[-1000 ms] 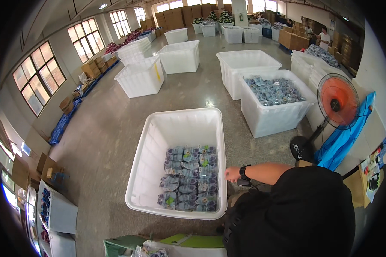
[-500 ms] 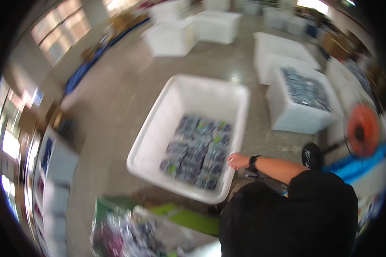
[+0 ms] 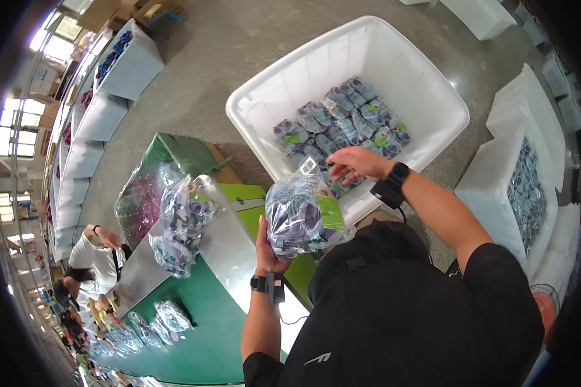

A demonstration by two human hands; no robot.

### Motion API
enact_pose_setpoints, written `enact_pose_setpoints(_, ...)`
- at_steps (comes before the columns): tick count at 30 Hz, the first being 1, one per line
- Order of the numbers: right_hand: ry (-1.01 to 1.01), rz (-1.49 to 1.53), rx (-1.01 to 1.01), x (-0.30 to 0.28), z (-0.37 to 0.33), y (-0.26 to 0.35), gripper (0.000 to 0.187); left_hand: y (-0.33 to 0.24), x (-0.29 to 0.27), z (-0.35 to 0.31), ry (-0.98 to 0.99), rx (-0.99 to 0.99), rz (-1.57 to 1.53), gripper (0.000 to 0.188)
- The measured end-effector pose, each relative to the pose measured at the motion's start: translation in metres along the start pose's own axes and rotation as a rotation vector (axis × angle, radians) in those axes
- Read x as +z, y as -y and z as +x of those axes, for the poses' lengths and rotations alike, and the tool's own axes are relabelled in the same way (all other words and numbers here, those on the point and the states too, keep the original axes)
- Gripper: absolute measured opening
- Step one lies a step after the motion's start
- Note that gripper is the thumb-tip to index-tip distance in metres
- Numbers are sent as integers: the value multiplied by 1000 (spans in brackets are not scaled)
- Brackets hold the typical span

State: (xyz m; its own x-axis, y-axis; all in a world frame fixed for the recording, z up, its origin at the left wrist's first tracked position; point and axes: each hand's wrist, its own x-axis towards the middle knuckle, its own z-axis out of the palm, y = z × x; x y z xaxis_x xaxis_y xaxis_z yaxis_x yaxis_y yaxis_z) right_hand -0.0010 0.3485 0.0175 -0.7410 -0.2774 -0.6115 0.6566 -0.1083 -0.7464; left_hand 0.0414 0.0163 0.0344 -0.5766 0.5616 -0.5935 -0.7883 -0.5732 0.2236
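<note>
My left hand (image 3: 269,253) grips a clear plastic bag of blue-grey garments (image 3: 301,215) with a green label, holding it up at chest height. My right hand (image 3: 358,164) hovers empty with fingers spread just beyond the bag's top, over the near rim of a large white tub (image 3: 262,92). Inside the tub lies a layer of similar packed bags (image 3: 342,126).
A green table with a metal sheet (image 3: 223,251) carries more filled bags (image 3: 177,222) and a pink bundle (image 3: 139,203). Another person in white (image 3: 93,258) works at the table's far end. White tubs (image 3: 507,193) stand at the right and along the left wall (image 3: 126,68).
The view has swung down and left from the tub to the table. My left hand has come into view holding a bag; my right hand stays by the tub's near rim.
</note>
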Motion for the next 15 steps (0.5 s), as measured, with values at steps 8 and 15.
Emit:
enact_pose_setpoints(8,143,-52,290,-86,35,-21,59,46,68,72,-149,-166,145,66)
enact_pose_setpoints(15,376,192,283,-139,62,-77,43,65,93,127,-186,-312,244,66)
